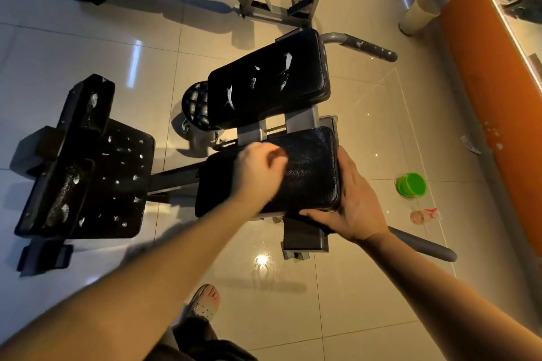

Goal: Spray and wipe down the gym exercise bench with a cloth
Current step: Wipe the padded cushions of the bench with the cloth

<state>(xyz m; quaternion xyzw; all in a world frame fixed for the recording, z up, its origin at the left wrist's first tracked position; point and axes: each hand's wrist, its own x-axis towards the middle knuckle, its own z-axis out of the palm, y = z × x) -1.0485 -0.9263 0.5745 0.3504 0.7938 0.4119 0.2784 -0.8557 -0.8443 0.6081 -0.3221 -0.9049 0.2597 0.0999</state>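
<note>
Glossy blk vinyl bench pad (308, 173); matt gray metal frame (299, 120); glossy floor tiles (366, 287).

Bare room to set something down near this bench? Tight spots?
Free: tiles between the near pad and the foot; tiles right of the far pad, toward the orange wall. Tight: the near pad, left hand on top, right hand gripping its edge; floor by the green tub and spray bottle.
</note>
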